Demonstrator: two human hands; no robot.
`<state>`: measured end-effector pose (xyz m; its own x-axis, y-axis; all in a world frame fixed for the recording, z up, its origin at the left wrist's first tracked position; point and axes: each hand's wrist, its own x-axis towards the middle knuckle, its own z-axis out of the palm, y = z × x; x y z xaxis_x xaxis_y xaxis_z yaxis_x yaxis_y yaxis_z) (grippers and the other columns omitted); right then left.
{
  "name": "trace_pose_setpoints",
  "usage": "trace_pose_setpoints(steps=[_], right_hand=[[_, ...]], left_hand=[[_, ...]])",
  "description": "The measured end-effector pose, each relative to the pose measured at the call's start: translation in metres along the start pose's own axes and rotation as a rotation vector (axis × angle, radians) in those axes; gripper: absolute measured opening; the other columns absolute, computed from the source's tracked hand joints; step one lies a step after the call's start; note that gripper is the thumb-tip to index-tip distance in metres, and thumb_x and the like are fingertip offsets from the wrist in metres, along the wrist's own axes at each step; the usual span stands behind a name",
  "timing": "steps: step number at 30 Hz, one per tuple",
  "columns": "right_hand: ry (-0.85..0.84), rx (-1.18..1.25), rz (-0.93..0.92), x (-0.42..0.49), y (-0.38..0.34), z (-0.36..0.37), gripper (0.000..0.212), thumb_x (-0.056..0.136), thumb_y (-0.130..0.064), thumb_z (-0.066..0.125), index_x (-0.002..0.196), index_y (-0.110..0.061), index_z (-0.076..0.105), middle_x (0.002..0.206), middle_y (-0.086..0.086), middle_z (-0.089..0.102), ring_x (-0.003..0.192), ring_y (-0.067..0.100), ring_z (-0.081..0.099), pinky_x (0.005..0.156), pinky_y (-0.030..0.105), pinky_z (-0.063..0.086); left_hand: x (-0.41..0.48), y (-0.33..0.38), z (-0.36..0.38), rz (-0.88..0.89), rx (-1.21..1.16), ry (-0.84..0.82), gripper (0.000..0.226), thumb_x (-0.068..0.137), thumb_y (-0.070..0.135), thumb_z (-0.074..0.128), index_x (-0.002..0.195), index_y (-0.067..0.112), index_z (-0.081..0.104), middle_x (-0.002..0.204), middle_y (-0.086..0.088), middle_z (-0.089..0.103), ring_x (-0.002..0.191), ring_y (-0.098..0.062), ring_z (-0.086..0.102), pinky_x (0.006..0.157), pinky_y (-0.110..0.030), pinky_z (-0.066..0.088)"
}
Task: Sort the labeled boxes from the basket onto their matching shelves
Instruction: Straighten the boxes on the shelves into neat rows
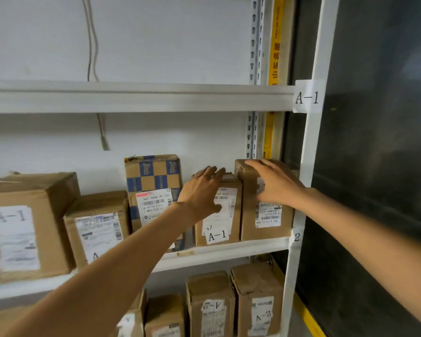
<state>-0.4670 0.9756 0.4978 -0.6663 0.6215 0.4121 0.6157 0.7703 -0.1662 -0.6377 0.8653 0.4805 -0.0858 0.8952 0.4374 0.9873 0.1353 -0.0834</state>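
Two small cardboard boxes stand side by side at the right end of the A-1 shelf (229,250). The left one (225,222) carries an A-1 label. My left hand (203,193) lies over its top front with the fingers stretched. My right hand (275,183) rests flat on the front and top of the right box (265,224), fingers straight. The shelf label A-1 (307,97) is stuck on the upright post above.
More A-1 boxes fill the shelf to the left: a blue-checked box (153,176), a medium box (97,224) and a large box (27,224). Boxes marked A-2 (210,305) stand on the shelf below. A dark panel (379,142) is at the right.
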Motion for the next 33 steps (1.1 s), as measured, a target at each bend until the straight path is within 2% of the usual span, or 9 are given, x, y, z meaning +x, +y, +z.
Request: trace_pose_setpoints(steps=[1,3,5,8,11,14,16,22,33], right_hand=[[0.027,0.008,-0.035,0.002,-0.007,0.001,0.093,0.073,-0.017,0.078,0.150,-0.020,0.025,0.151,0.006,0.033,0.138,0.027,0.032,0.110,0.041,0.031],[0.102,0.016,-0.112,0.009,-0.028,0.003,0.093,0.071,-0.021,0.080,0.148,-0.017,0.027,0.146,0.005,0.039,0.133,0.026,0.037,0.107,0.039,0.034],[0.163,0.068,-0.167,0.019,-0.057,0.004,0.092,0.070,-0.018,0.081,0.147,-0.016,0.030,0.144,0.004,0.041,0.131,0.024,0.039,0.104,0.038,0.038],[0.201,0.133,-0.257,0.034,-0.103,0.007,0.086,0.074,-0.026,0.078,0.146,-0.017,0.032,0.143,0.004,0.042,0.129,0.023,0.041,0.101,0.038,0.041],[0.170,0.137,-0.348,0.046,-0.149,0.015,0.088,0.075,-0.037,0.078,0.147,-0.018,0.031,0.144,0.003,0.041,0.130,0.021,0.039,0.098,0.035,0.039],[0.127,0.154,-0.379,0.056,-0.186,0.027,0.095,0.073,-0.038,0.080,0.149,-0.019,0.026,0.149,0.003,0.036,0.135,0.021,0.034,0.101,0.036,0.038],[0.081,0.125,-0.373,0.060,-0.200,0.035,0.099,0.072,-0.040,0.081,0.150,-0.021,0.024,0.150,0.001,0.036,0.136,0.022,0.034,0.101,0.037,0.038],[0.136,0.089,-0.379,0.063,-0.195,0.043,0.076,0.071,-0.031,0.082,0.138,-0.029,0.046,0.120,-0.006,0.049,0.111,0.015,0.041,0.079,0.029,0.037],[0.104,0.096,-0.340,0.063,-0.182,0.041,0.073,0.074,-0.020,0.079,0.138,-0.026,0.045,0.126,-0.005,0.050,0.117,0.017,0.043,0.089,0.032,0.040]], left_hand=[[-0.006,-0.004,-0.005,0.001,-0.021,0.048,0.088,0.083,0.040,0.069,0.151,0.023,0.016,0.154,-0.004,0.026,0.140,-0.025,0.031,0.103,-0.038,0.042],[-0.023,-0.019,-0.016,0.024,-0.034,0.225,0.071,0.086,0.042,0.063,0.145,0.023,0.028,0.142,-0.002,0.039,0.128,-0.021,0.042,0.082,-0.031,0.050],[-0.048,-0.042,-0.030,0.043,-0.001,0.393,0.053,0.085,0.037,0.064,0.129,0.016,0.044,0.121,-0.004,0.051,0.108,-0.020,0.054,0.066,-0.025,0.045],[-0.090,-0.087,-0.043,-0.053,0.036,0.488,0.042,0.083,0.031,0.066,0.113,0.008,0.047,0.105,-0.008,0.051,0.090,-0.023,0.054,0.063,-0.025,0.041],[-0.127,-0.132,-0.045,-0.214,0.040,0.372,0.047,0.086,0.038,0.064,0.119,0.012,0.043,0.114,-0.005,0.047,0.101,-0.020,0.051,0.069,-0.027,0.047],[-0.148,-0.163,-0.041,-0.286,0.073,0.046,0.069,0.086,0.043,0.065,0.141,0.016,0.031,0.139,-0.004,0.038,0.127,-0.021,0.043,0.099,-0.032,0.042],[-0.153,-0.168,-0.035,-0.283,0.106,-0.094,0.073,0.087,0.041,0.064,0.146,0.017,0.029,0.149,-0.004,0.036,0.135,-0.023,0.038,0.107,-0.034,0.036],[-0.152,-0.168,-0.019,-0.289,0.071,0.063,0.069,0.083,0.040,0.070,0.142,0.021,0.039,0.141,0.002,0.049,0.123,-0.019,0.052,0.097,-0.031,0.046],[-0.140,-0.167,-0.008,-0.254,0.017,0.034,0.078,0.083,0.043,0.068,0.147,0.021,0.030,0.152,-0.001,0.036,0.136,-0.022,0.038,0.107,-0.036,0.039]])
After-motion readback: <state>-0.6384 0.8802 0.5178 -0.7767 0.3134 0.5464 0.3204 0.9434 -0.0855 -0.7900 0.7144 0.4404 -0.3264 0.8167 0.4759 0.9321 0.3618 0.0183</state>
